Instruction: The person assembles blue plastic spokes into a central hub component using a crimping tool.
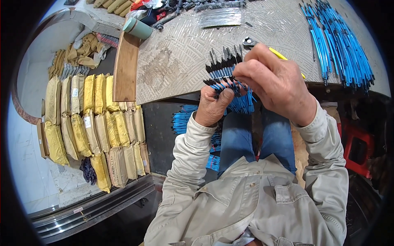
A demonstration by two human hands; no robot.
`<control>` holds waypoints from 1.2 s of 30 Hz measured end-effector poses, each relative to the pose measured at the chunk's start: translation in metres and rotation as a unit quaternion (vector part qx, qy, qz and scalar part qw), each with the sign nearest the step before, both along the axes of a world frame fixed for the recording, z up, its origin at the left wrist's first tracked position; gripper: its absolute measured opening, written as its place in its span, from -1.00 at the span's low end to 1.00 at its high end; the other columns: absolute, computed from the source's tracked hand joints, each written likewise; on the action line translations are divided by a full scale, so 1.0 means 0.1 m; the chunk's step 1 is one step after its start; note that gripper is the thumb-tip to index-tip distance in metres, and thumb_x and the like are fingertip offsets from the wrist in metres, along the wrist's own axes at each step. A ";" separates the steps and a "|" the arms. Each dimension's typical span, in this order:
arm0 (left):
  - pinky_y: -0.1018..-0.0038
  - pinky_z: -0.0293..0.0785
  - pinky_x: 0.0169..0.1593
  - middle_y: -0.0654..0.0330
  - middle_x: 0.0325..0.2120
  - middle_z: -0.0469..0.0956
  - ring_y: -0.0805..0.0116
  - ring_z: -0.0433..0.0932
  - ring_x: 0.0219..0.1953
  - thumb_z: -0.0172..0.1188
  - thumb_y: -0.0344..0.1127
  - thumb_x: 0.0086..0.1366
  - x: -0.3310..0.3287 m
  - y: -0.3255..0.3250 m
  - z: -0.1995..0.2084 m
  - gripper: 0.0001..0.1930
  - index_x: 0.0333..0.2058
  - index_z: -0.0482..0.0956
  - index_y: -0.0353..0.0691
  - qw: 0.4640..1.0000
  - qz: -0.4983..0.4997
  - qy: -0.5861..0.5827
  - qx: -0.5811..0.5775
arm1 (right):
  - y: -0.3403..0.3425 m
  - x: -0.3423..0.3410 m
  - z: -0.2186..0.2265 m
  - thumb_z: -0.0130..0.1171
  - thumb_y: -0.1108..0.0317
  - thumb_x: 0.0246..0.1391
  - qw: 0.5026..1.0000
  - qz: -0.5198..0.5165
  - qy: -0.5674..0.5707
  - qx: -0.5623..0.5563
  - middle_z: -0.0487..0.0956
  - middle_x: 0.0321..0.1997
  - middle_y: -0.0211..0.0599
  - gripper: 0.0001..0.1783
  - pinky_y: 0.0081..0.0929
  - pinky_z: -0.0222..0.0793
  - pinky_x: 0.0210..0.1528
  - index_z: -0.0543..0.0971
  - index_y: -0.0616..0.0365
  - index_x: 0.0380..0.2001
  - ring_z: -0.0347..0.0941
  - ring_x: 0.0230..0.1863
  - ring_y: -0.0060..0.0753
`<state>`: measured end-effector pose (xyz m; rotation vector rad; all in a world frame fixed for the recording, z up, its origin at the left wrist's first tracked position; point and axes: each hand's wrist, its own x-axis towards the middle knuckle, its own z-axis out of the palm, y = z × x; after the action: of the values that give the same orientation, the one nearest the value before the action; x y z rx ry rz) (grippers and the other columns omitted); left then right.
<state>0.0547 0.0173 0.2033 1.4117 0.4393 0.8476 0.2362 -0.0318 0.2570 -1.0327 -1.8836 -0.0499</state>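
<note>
Over the table's near edge, my left hand [212,105] is closed around a bundle of thin blue leads with black ends [221,72]. Its thumb presses on the near side, and black tips stick up above the fingers. A pale narrow band appears to cross the bundle. My right hand [280,84] is pinched at the bundle's right side; what lies between its fingertips is hidden. Partly behind that hand lie pliers [249,41] with yellow handles, flat on the table. More blue ends hang below the grip, above my knees.
Large heaps of similar blue leads [342,49] lie at the table's right. A clear pack of thin strips [221,18] and a green cup [138,28] sit farther back. Wrapped yellow and tan packages [95,98] stand in rows at left. A red plastic stool [358,149] is at right.
</note>
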 end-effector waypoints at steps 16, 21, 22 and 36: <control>0.49 0.42 -0.17 0.15 -0.33 0.55 0.42 0.50 -0.29 0.19 -0.10 0.19 -0.04 0.02 -0.01 -0.64 -0.30 0.55 -0.37 1.000 -0.026 0.011 -0.011 | 0.00 0.01 0.02 0.21 0.53 -0.15 0.999 0.024 -0.006 0.020 0.37 -0.45 -0.24 -0.80 -0.49 0.33 -0.57 0.47 0.21 -0.38 0.41 -0.54 -0.30; 0.50 0.41 -0.16 0.18 -0.35 0.54 0.44 0.49 -0.28 0.20 -0.12 0.18 -0.01 0.00 0.01 -0.66 -0.31 0.54 -0.35 0.998 -0.040 -0.012 -0.038 | 0.03 0.07 0.04 0.21 0.54 -0.17 0.998 0.032 -0.036 0.035 0.38 -0.44 -0.23 -0.79 -0.49 0.33 -0.57 0.47 0.22 -0.37 0.41 -0.54 -0.30; 0.50 0.41 -0.16 0.18 -0.35 0.54 0.44 0.49 -0.28 0.20 -0.12 0.18 0.01 -0.01 0.03 -0.66 -0.31 0.54 -0.35 0.998 -0.040 -0.012 -0.038 | 0.03 0.08 0.04 0.21 0.54 -0.17 0.998 0.039 -0.029 0.033 0.38 -0.44 -0.23 -0.78 -0.49 0.33 -0.57 0.47 0.22 -0.36 0.41 -0.54 -0.30; 0.57 0.40 -0.19 0.25 -0.35 0.55 0.52 0.46 -0.27 0.28 -0.22 0.12 0.02 0.01 -0.01 -0.72 -0.30 0.56 -0.31 0.999 -0.020 0.021 0.014 | -0.05 -0.04 0.00 0.13 0.65 -0.22 1.000 0.030 -0.007 -0.006 0.39 -0.42 -0.20 -0.59 -0.46 0.36 -0.46 0.46 0.21 -0.17 0.41 -0.46 -0.26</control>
<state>0.0571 0.0179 0.2021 1.4610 0.4309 0.7956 0.2324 -0.0369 0.2566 -0.9851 -1.9281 -0.0108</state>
